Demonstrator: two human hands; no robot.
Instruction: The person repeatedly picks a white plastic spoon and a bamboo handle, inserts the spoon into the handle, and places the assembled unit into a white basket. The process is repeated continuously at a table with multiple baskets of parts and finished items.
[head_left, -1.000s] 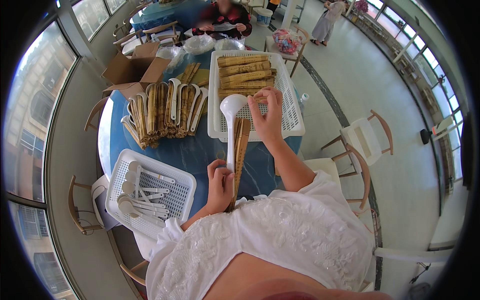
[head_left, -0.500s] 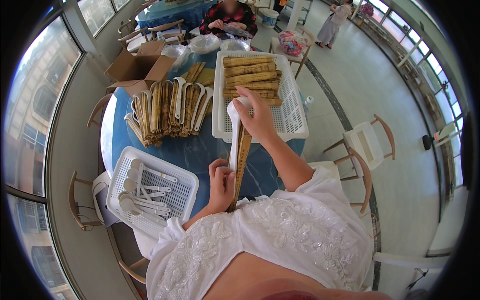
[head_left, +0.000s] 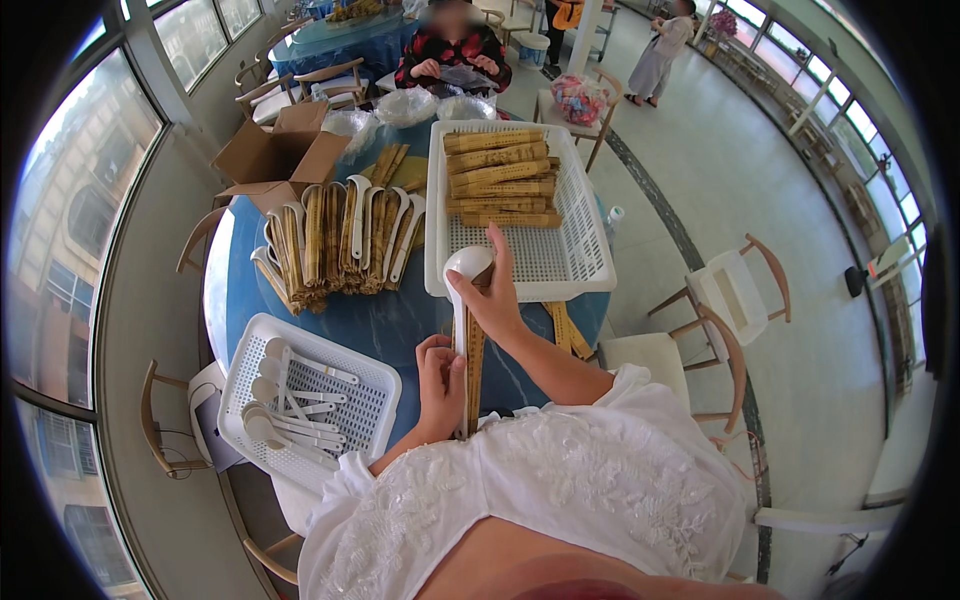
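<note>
hiding behind the right hand (head_left: 497, 300), spoon (head_left: 466, 268) handle unclear.

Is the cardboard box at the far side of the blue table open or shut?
Open. The cardboard box has its flaps spread up and outward, exposing the inside. What it contains cannot be told from this view.

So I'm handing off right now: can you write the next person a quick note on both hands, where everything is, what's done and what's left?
Left hand grips the lower end of a bamboo sleeve. Right hand holds a white spoon at the sleeve's upper end, apparently being fitted together.
Loose spoons lie in the small white basket, lower left.
Bare bamboo sleeves fill the far end of the large white basket.
Done: a row of sleeved spoons on the blue table, left of the large basket.
Left: the loose spoons and bare sleeves, judging by what remains.
</note>
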